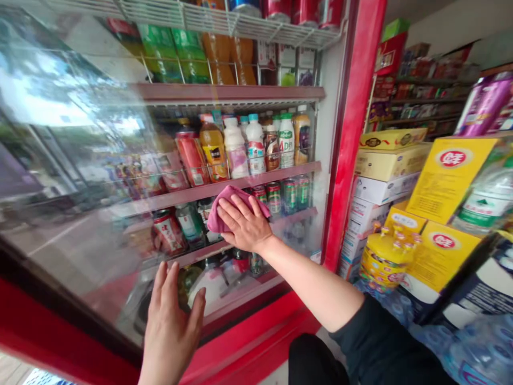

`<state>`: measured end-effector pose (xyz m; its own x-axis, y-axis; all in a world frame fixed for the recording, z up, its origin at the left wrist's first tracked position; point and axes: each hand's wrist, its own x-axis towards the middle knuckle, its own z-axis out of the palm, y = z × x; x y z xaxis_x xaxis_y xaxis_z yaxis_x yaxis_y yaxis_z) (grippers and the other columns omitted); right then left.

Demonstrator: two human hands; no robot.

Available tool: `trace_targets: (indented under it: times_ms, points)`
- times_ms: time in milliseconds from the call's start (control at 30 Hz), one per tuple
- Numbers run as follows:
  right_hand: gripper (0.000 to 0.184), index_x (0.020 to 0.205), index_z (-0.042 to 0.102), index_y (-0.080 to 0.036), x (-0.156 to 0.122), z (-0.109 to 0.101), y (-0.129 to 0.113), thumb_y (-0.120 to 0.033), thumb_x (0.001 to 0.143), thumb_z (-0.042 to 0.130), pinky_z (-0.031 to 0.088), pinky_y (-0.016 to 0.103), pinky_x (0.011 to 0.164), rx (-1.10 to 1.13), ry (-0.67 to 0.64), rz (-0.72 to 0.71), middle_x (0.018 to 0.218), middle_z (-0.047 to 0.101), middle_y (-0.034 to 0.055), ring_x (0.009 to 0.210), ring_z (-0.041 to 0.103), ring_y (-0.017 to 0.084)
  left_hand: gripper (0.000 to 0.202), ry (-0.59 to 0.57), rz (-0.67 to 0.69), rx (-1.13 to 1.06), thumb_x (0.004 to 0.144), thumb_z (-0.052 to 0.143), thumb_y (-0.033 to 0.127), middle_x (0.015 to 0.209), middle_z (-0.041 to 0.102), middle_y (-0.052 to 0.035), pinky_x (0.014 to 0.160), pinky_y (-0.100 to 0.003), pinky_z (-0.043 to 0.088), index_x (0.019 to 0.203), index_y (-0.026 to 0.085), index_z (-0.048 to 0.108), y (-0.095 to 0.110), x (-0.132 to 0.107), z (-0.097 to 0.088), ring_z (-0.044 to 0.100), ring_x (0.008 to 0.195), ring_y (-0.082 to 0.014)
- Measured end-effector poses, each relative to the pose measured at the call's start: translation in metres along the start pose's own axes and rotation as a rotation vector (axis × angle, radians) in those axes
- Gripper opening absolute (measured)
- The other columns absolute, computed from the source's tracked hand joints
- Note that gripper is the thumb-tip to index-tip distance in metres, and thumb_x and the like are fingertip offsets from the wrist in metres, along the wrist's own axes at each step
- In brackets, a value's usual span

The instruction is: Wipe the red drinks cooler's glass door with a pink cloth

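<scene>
My right hand (243, 223) lies flat and open, fingers spread, pressing a pink cloth (224, 206) against the glass door (80, 214) of a drinks cooler; the cloth is bunched under my palm and sticks out past my fingertips toward the upper left. My forearm runs down to the right into a dark sleeve (377, 342). My left hand (170, 321) is lower and to the left, also open, palm flat on the same glass with the fingers pointing up and nothing in it. The two hands are near each other but apart. Behind the glass I see wire shelves: just above the cloth stands a row of bottles (248, 144), orange juice and white milky drinks among them, and level with the cloth to its right a row of cans (286, 195). The pane reflects a street scene across its left half. A red frame (352, 133) borders the cooler on the right and along the bottom. Beyond the frame to the right, yellow cartons (444, 182) and white boxes (380, 187) are stacked, with store shelves further back.
</scene>
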<state>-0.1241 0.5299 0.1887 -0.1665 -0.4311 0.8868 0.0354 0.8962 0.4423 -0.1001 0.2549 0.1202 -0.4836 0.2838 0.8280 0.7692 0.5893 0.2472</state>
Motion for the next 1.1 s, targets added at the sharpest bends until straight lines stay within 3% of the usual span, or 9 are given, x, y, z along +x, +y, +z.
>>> trace_targets:
  times_ms: [333, 400, 467, 567, 700, 767, 833, 967, 1100]
  points:
    - [0.071, 0.162, 0.054, -0.008, -0.049, -0.024, 0.089, -0.058, 0.113, 0.04, 0.01, 0.06, 0.139, -0.099, -0.058, 0.216, 0.171, 0.045, 0.0142, 0.173, 0.006, 0.028, 0.074, -0.111, 0.066, -0.09, 0.105, 0.061, 0.052, 0.177, 0.035, -0.0141, 0.124, -0.064, 0.046, 0.171, 0.025, 0.039, 0.044, 0.004, 0.039, 0.046, 0.157, -0.0407]
    - [0.074, 0.163, 0.051, -0.005, -0.059, -0.028, 0.105, -0.057, 0.112, 0.041, 0.011, 0.06, 0.139, -0.13, -0.072, 0.26, 0.172, 0.043, 0.0173, 0.173, 0.005, 0.03, 0.075, -0.129, 0.095, -0.074, 0.104, 0.062, 0.051, 0.177, 0.036, -0.0133, 0.113, -0.057, 0.058, 0.171, 0.025, 0.038, 0.048, 0.004, 0.043, 0.046, 0.158, -0.0408]
    - [0.077, 0.165, 0.048, -0.002, -0.069, -0.033, 0.122, -0.058, 0.112, 0.039, 0.013, 0.061, 0.138, -0.168, -0.098, 0.314, 0.174, 0.039, 0.0195, 0.172, 0.005, 0.031, 0.074, -0.123, 0.087, -0.094, 0.105, 0.061, 0.05, 0.177, 0.035, -0.0127, 0.09, -0.045, 0.068, 0.171, 0.025, 0.038, 0.052, 0.003, 0.046, 0.045, 0.158, -0.0409]
    - [0.084, 0.168, 0.039, 0.001, -0.091, -0.04, 0.146, -0.06, 0.111, 0.036, 0.014, 0.059, 0.138, -0.217, -0.135, 0.374, 0.176, 0.034, 0.0223, 0.172, 0.003, 0.031, 0.072, -0.102, 0.08, -0.147, 0.106, 0.059, 0.05, 0.177, 0.036, -0.0132, 0.07, -0.035, 0.066, 0.171, 0.024, 0.039, 0.059, 0.002, 0.05, 0.045, 0.158, -0.0405]
    - [0.087, 0.171, 0.028, 0.006, -0.127, -0.046, 0.166, -0.058, 0.112, 0.031, 0.02, 0.059, 0.137, -0.256, -0.055, 0.444, 0.173, 0.034, 0.0285, 0.172, 0.009, 0.033, 0.071, -0.11, 0.074, -0.148, 0.107, 0.058, 0.05, 0.176, 0.036, -0.0138, 0.094, -0.044, 0.066, 0.17, 0.024, 0.039, 0.06, -0.003, 0.052, 0.046, 0.158, -0.0375]
    - [0.087, 0.171, 0.024, 0.009, -0.139, -0.044, 0.167, -0.057, 0.113, 0.03, 0.022, 0.059, 0.136, -0.263, -0.006, 0.553, 0.173, 0.032, 0.0308, 0.171, 0.012, 0.033, 0.07, -0.115, 0.06, -0.139, 0.107, 0.057, 0.05, 0.176, 0.037, -0.0135, 0.106, -0.048, 0.062, 0.17, 0.024, 0.039, 0.055, -0.006, 0.053, 0.046, 0.158, -0.0358]
    - [0.087, 0.171, 0.022, 0.009, -0.143, -0.039, 0.16, -0.057, 0.114, 0.028, 0.022, 0.059, 0.136, -0.261, 0.018, 0.683, 0.174, 0.029, 0.0309, 0.171, 0.013, 0.034, 0.07, -0.113, 0.05, -0.14, 0.107, 0.056, 0.051, 0.175, 0.039, -0.0138, 0.108, -0.05, 0.061, 0.17, 0.024, 0.039, 0.051, -0.009, 0.054, 0.047, 0.158, -0.0352]
    - [0.088, 0.173, 0.021, 0.007, -0.127, -0.025, 0.129, -0.058, 0.115, 0.027, 0.021, 0.061, 0.135, -0.279, 0.076, 0.912, 0.177, 0.024, 0.0288, 0.17, 0.015, 0.035, 0.07, -0.133, 0.019, -0.15, 0.107, 0.056, 0.05, 0.175, 0.038, -0.0134, 0.107, -0.053, 0.061, 0.17, 0.026, 0.038, 0.044, -0.012, 0.053, 0.049, 0.156, -0.0354]
    - [0.09, 0.176, 0.013, 0.003, -0.105, -0.017, 0.082, -0.06, 0.114, 0.03, 0.02, 0.064, 0.134, -0.225, 0.081, 0.889, 0.179, 0.018, 0.0283, 0.171, 0.011, 0.038, 0.069, -0.099, 0.022, -0.178, 0.108, 0.058, 0.047, 0.174, 0.04, -0.015, 0.122, -0.054, 0.051, 0.169, 0.022, 0.04, 0.039, -0.012, 0.049, 0.045, 0.159, -0.033]
